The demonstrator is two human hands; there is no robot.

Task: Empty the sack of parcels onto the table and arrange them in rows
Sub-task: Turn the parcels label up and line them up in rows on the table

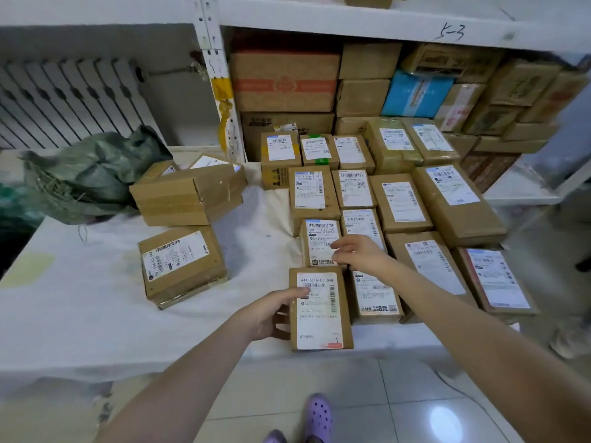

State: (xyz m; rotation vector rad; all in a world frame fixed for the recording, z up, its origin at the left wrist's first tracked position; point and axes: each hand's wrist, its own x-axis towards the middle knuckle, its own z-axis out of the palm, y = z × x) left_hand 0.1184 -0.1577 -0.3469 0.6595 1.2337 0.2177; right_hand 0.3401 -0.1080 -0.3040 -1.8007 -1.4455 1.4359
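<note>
Several brown cardboard parcels with white labels lie in rows on the right half of the white table [80, 302]. My left hand [271, 314] grips the left side of the nearest parcel [319, 310], thumb on its label, at the table's front edge. My right hand [358, 252] hovers open above the parcel behind it [319, 241], fingers spread. Two loose parcels lie to the left: a single box [180, 265] and a larger stacked one [188, 193]. The crumpled green sack [89, 174] lies at the table's far left.
A white metal shelf [351, 20] packed with cardboard boxes stands behind the rows. A radiator [64, 97] is on the back-left wall. Tiled floor and my purple shoes [316, 417] show below the table's front edge.
</note>
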